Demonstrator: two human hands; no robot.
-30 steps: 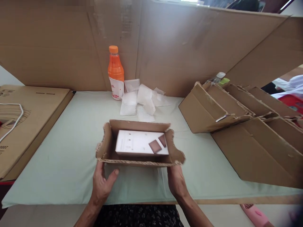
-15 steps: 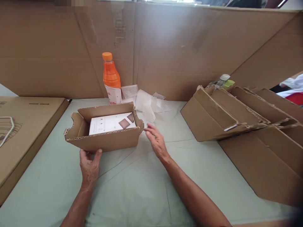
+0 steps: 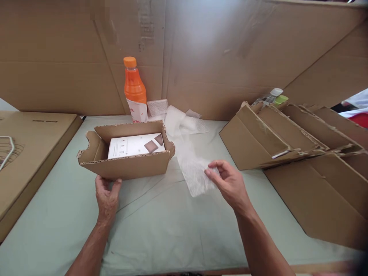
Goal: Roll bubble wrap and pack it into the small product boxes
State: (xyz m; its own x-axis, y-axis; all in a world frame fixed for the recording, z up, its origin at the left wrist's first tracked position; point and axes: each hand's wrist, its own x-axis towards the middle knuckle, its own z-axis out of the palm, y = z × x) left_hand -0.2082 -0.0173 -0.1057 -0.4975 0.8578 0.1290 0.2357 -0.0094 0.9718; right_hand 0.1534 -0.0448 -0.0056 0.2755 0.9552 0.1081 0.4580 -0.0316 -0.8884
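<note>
The left hand (image 3: 107, 196) grips the near wall of the open cardboard box (image 3: 126, 166), thumb and fingers closed on its lower edge. A white carton (image 3: 135, 145) lies flat inside the box. The right hand (image 3: 230, 184) pinches a sheet of bubble wrap (image 3: 193, 168) between thumb and fingertips, just right of the box. An orange bottle (image 3: 133, 86) stands upright at the far side.
</note>
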